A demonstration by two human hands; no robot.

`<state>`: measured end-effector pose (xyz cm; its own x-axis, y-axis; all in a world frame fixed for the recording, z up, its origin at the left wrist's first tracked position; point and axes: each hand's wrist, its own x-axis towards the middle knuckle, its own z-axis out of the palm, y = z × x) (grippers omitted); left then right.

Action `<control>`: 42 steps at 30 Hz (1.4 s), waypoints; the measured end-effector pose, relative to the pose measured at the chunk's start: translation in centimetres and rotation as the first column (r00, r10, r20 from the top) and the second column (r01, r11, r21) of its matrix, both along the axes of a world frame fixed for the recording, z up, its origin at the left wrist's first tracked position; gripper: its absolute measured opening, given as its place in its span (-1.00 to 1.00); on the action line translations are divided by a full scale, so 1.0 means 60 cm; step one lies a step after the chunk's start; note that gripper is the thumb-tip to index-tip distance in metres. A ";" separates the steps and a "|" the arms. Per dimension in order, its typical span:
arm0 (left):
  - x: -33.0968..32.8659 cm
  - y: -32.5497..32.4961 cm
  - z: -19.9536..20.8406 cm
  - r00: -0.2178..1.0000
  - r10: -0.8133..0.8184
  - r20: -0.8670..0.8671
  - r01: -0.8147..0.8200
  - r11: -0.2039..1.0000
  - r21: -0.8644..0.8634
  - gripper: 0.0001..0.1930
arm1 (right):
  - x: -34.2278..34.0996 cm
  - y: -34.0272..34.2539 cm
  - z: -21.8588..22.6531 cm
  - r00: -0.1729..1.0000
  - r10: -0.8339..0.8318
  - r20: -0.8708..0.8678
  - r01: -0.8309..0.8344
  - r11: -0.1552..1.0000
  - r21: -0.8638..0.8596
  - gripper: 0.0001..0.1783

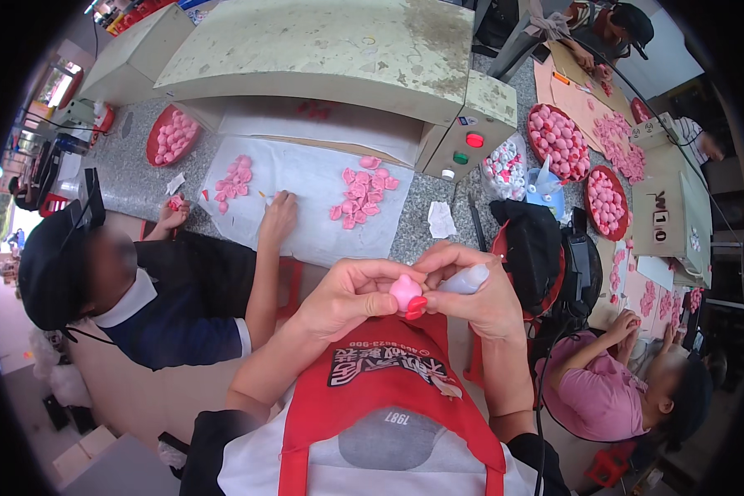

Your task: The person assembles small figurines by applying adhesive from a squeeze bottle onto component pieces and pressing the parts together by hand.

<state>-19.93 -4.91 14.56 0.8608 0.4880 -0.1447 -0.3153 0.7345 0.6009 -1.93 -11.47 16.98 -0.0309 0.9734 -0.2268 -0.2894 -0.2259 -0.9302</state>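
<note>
In front of my red apron [368, 384], my left hand [347, 302] pinches a small rounded pink piece [405, 291] between thumb and fingers. A glossy red part [416, 308] sits at its lower right side. My right hand [479, 302] is closed around a whitish translucent squeeze bottle [466, 279], its thumb tip close to the red part. Whether that thumb touches the red part I cannot tell. The bottle's nozzle is hidden by my fingers.
Ahead stands a pale machine [322, 58] with white sheeting [306, 215] bearing pink pieces [364, 194]. A co-worker [174, 289] sits close on my left. To the right are a black bag [529, 252], a filled red bowl [558, 136] and a blue glue holder [546, 190].
</note>
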 end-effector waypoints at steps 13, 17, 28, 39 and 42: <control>0.035 -0.009 -0.023 0.933 0.271 0.236 -0.174 0.916 -0.362 -0.64 | -0.040 -0.001 0.015 0.791 -0.395 0.467 0.212 0.893 0.396 -0.70; 0.025 -0.007 -0.029 0.964 0.174 0.203 -0.139 0.975 -0.175 -0.62 | -0.047 -0.001 0.009 0.705 -0.495 0.508 0.231 0.838 0.495 -0.72; 0.031 -0.019 -0.037 0.930 0.163 0.330 -0.014 0.912 -0.409 -0.62 | -0.049 0.001 0.031 0.723 -0.462 0.514 0.205 0.854 0.479 -0.73; 0.032 -0.029 -0.037 0.917 0.229 0.327 -0.098 0.923 -0.371 -0.58 | -0.073 -0.014 0.014 0.503 -0.649 0.570 0.177 0.724 0.667 -0.74; 0.032 -0.031 -0.034 0.928 0.234 0.291 -0.125 0.929 -0.348 -0.58 | -0.076 -0.014 0.012 0.485 -0.666 0.566 0.188 0.712 0.676 -0.74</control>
